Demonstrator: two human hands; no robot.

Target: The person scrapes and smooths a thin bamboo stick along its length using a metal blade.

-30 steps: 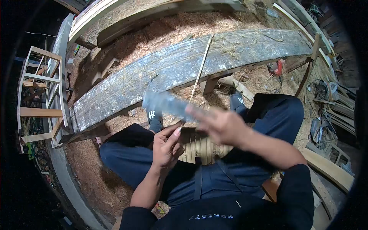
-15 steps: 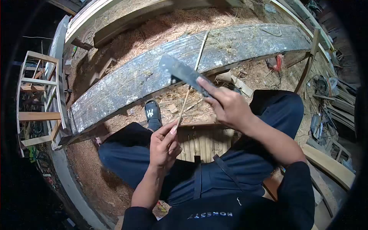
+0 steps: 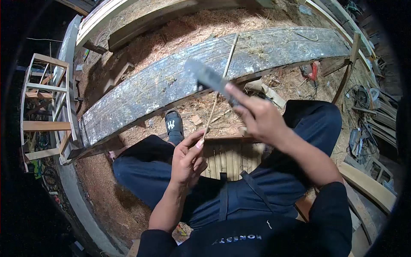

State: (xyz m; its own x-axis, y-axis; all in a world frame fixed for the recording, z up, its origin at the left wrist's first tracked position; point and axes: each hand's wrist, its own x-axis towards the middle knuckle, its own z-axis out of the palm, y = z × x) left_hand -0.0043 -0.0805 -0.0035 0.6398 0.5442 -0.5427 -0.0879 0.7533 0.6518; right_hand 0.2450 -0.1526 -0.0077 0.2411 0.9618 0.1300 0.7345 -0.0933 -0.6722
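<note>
From the head camera, we look down at a seated person's lap and two bare hands. The left hand (image 3: 188,160) is closed, thumb and fingers pinching the lower end of a thin pale strip (image 3: 210,118). We follow that strip as it slants up and away to the right, its far end over a long, curved, weathered plank (image 3: 128,105); we cannot tell whether it touches the plank. The right hand (image 3: 263,118) is clamped around the near end of a flat grey blade (image 3: 205,76), its index finger stretched along it. The blade, blurred, crosses in front of the strip about midway; we cannot tell whether the two touch. Between the legs we see a slatted surface (image 3: 222,165), and beyond it a dark slipper (image 3: 173,123) on one foot. Shavings (image 3: 141,67) cover the ground around the plank. At far left stands a ladder-like wooden frame (image 3: 46,126); near the plank's right end lies a red tool (image 3: 314,70).
</note>
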